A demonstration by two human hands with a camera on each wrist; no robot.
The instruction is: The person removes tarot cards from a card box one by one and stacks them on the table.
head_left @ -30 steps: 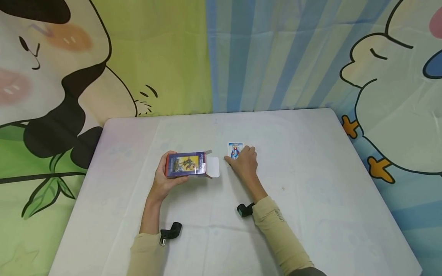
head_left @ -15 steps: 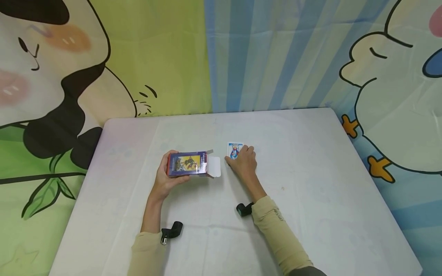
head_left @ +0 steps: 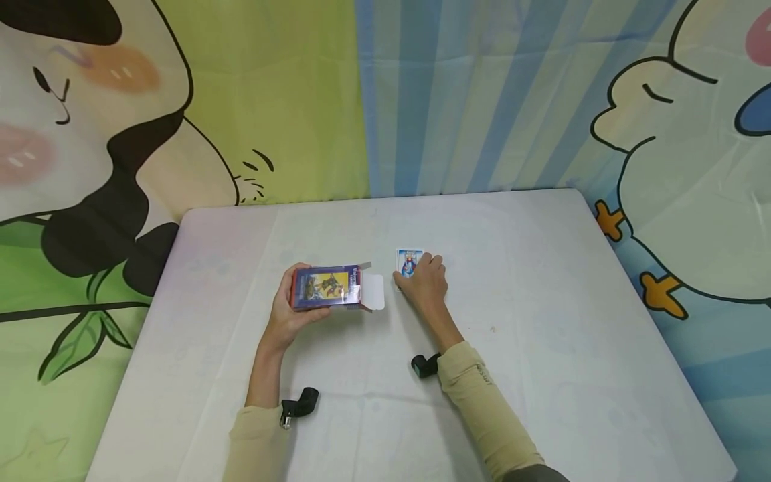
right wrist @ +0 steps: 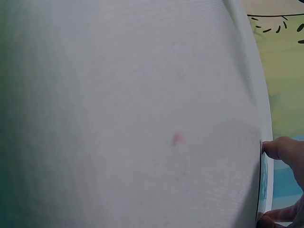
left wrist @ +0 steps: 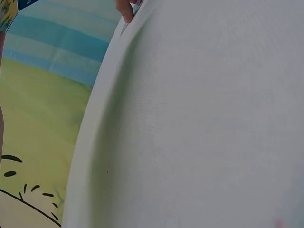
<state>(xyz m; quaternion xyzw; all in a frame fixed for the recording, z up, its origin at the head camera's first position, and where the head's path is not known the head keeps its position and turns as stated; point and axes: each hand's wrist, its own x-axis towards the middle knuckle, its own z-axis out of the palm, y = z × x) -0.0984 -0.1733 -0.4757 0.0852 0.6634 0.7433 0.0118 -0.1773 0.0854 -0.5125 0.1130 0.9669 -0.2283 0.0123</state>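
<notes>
A white-covered table [head_left: 542, 281] spreads beneath everything. Over it, a blue box [head_left: 328, 286] sits in the grip of the left hand [head_left: 288, 316], its thumb along the near edge and fingers at the closed end; the open, flapped end points toward the right hand [head_left: 427, 284]. That hand's thumb and fingers are bent, pinching opposite edges of a picture card [head_left: 409, 260], which lies face up at the thumb side, partly covered. Whether more cards lie beneath, I cannot tell.
</notes>
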